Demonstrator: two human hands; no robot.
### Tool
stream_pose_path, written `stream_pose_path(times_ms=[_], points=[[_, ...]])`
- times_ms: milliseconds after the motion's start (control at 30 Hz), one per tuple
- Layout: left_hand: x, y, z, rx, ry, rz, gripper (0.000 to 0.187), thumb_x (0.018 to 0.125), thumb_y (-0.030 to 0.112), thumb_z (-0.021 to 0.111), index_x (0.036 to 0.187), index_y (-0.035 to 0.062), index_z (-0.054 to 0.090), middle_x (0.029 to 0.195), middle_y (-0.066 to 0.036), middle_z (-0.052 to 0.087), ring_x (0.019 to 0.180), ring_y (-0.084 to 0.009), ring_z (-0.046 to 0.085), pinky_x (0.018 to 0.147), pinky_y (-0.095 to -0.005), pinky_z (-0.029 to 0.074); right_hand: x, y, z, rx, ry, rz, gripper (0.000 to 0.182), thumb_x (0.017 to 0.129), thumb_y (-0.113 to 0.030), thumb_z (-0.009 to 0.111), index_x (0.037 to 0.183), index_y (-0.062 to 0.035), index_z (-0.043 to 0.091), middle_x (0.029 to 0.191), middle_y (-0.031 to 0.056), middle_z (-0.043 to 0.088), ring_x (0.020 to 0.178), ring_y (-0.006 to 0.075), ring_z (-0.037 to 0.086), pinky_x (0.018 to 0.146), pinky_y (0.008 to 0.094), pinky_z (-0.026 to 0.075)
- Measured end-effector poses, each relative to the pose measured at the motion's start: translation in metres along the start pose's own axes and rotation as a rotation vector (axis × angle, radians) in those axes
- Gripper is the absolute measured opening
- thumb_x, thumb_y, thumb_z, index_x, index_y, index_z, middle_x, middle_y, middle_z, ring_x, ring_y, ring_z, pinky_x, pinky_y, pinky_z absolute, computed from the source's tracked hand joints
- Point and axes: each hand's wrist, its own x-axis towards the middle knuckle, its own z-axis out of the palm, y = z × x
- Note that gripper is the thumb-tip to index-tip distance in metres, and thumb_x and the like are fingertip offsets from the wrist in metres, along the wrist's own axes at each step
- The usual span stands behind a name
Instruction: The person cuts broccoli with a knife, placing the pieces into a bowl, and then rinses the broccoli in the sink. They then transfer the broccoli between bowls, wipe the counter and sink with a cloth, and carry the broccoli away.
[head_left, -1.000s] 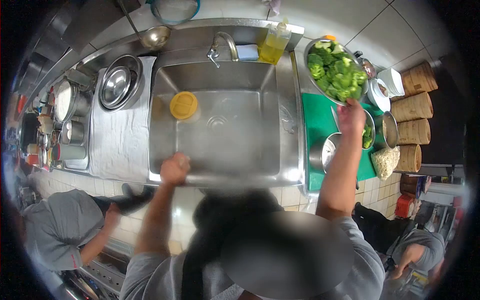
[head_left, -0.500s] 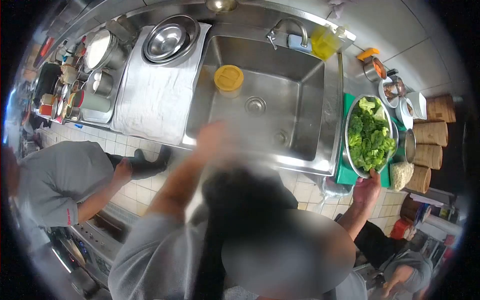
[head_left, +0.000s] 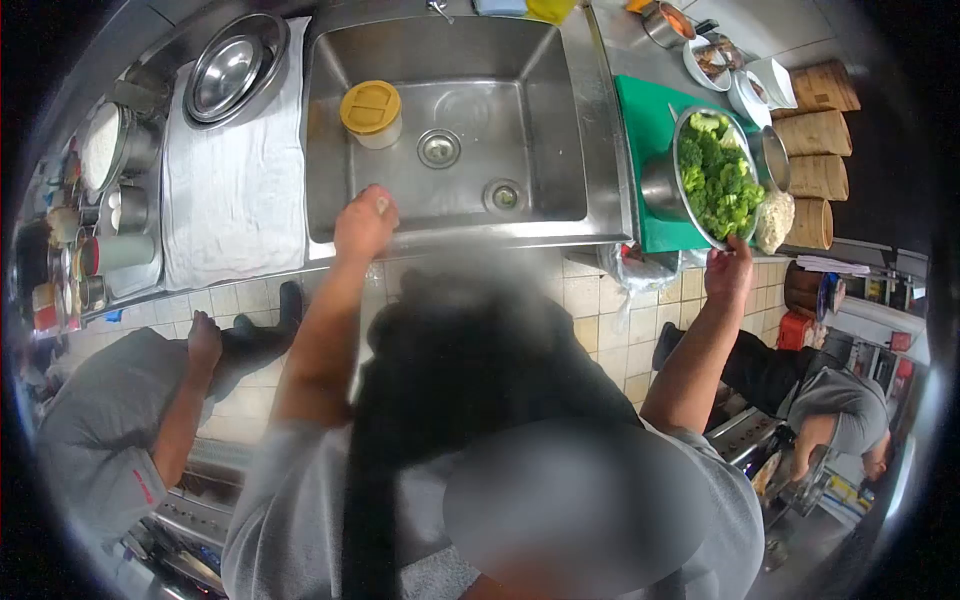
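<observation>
My right hand [head_left: 729, 268] grips the near rim of a metal bowl [head_left: 662, 190] with its thumb and fingers. Cut green broccoli florets [head_left: 718, 185] fill that bowl, which rests on a green cutting board [head_left: 640, 110] right of the sink. Over the front edge of the steel sink [head_left: 545, 150] is my left hand [head_left: 366, 225], its fingers curled in; whether anything is inside them is hidden. Farther back in the basin stands a clear tub with a yellow lid [head_left: 371, 107], apart from my left hand.
Nested metal bowls [head_left: 235, 75] sit on a white cloth [head_left: 230, 200] to the left. Bamboo steamers [head_left: 818, 178], a metal pot [head_left: 770, 158] and a pale bag [head_left: 775, 222] flank the broccoli. Co-workers stand at left [head_left: 110, 420] and lower right [head_left: 840, 410].
The whole view has shifted, so the sink and bowl appear farther left and higher. My left hand, blurred before, is now sharp at the sink's front edge. My right hand stays on the bowl.
</observation>
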Motion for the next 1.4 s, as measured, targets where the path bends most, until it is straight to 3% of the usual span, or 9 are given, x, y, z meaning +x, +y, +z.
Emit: stream_pose_path(times_ms=[233, 333, 400, 567, 600, 733, 833, 1100, 1400], points=[[0.017, -0.016, 0.023, -0.002, 0.055, -0.050, 0.029, 0.085, 0.036, 0.065, 0.103, 0.0135, 0.063, 0.105, -0.015, 0.067, 0.095, -0.0373, 0.064, 0.084, -0.0453, 0.050, -0.014, -0.026, 0.014, -0.322, -0.070, 0.093, 0.023, 0.089, -0.014, 0.056, 0.108, -0.0024, 0.048, 0.091, 0.0161, 0.063, 0.073, 0.0264, 0.067, 0.061, 0.0349, 0.056], [0.039, 0.019, 0.039, -0.271, 0.032, 0.094, 0.035, 0.084, 0.039, 0.068, 0.105, 0.0119, 0.065, 0.107, -0.013, 0.067, 0.099, -0.0317, 0.065, 0.088, -0.0399, 0.049, 0.001, -0.033, -0.002, -0.231, -0.147, 0.172, 0.039, 0.092, -0.021, 0.054, 0.124, -0.0019, 0.045, 0.112, 0.0179, 0.060, 0.101, 0.0312, 0.063, 0.079, 0.0421, 0.056], [0.041, 0.106, 0.035, -0.473, -0.085, 0.113, 0.034, 0.084, 0.038, 0.070, 0.105, 0.0109, 0.067, 0.107, -0.010, 0.068, 0.102, -0.0239, 0.064, 0.091, -0.0351, 0.047, 0.019, -0.031, -0.003, -0.022, -0.290, 0.219, 0.056, 0.095, -0.036, 0.047, 0.139, -0.0043, 0.041, 0.140, 0.0136, 0.047, 0.125, 0.0310, 0.050, 0.100, 0.0512, 0.044], [0.071, 0.276, 0.094, -0.971, -0.510, 0.483, 0.050, 0.086, 0.043, 0.071, 0.122, 0.0080, 0.063, 0.115, -0.008, 0.067, 0.102, -0.0178, 0.062, 0.091, -0.0325, 0.048, 0.048, -0.027, -0.011, 0.152, -0.446, 0.196, 0.053, 0.092, -0.033, 0.053, 0.132, 0.0009, 0.047, 0.132, 0.0156, 0.052, 0.122, 0.0302, 0.051, 0.103, 0.0472, 0.041], [0.069, 0.303, 0.095, -1.089, -0.672, 0.509, 0.044, 0.092, 0.026, 0.065, 0.128, 0.0031, 0.056, 0.120, -0.010, 0.063, 0.110, -0.0174, 0.059, 0.097, -0.0324, 0.047, 0.050, -0.026, -0.011, 0.119, -0.418, 0.185, 0.053, 0.092, -0.033, 0.053, 0.132, 0.0012, 0.047, 0.133, 0.0161, 0.052, 0.122, 0.0305, 0.051, 0.103, 0.0474, 0.041], [0.061, 0.356, 0.112, -1.107, -0.764, 0.480, 0.062, 0.084, 0.042, 0.073, 0.124, -0.0025, 0.058, 0.119, -0.015, 0.063, 0.107, -0.0199, 0.058, 0.095, -0.0328, 0.045, 0.058, -0.018, -0.022, 0.094, -0.403, 0.218, 0.057, 0.091, -0.036, 0.055, 0.136, -0.0024, 0.045, 0.137, 0.0125, 0.049, 0.125, 0.0306, 0.048, 0.103, 0.0480, 0.039], [0.059, 0.352, 0.122, -1.222, -0.866, 0.385, 0.067, 0.078, 0.045, 0.075, 0.122, -0.0037, 0.060, 0.122, -0.014, 0.063, 0.113, -0.0225, 0.056, 0.099, -0.0340, 0.041, 0.052, -0.014, -0.017, 0.024, -0.273, 0.194, 0.068, 0.089, -0.040, 0.053, 0.143, -0.0026, 0.036, 0.146, 0.0164, 0.038, 0.133, 0.0339, 0.039, 0.109, 0.0517, 0.034], [0.020, 0.319, 0.062, -1.099, -0.618, 0.272, 0.068, 0.071, 0.035, 0.079, 0.124, -0.0033, 0.057, 0.115, -0.016, 0.064, 0.107, -0.0245, 0.058, 0.095, -0.0335, 0.043, 0.016, -0.032, 0.047, 0.005, -0.312, 0.220, 0.067, 0.091, -0.039, 0.050, 0.142, 0.0006, 0.035, 0.144, 0.0189, 0.040, 0.130, 0.0346, 0.042, 0.107, 0.0521, 0.036], [-0.038, 0.092, -0.102, -1.299, -0.131, -0.040, 0.071, 0.075, 0.031, 0.077, 0.131, -0.0035, 0.050, 0.122, -0.017, 0.059, 0.113, -0.0251, 0.055, 0.100, -0.0362, 0.042, -0.085, 0.079, 0.255, -0.053, -0.822, 0.408, 0.049, 0.092, -0.034, 0.051, 0.131, -0.0031, 0.051, 0.132, 0.0126, 0.054, 0.122, 0.0291, 0.050, 0.105, 0.0464, 0.038]])
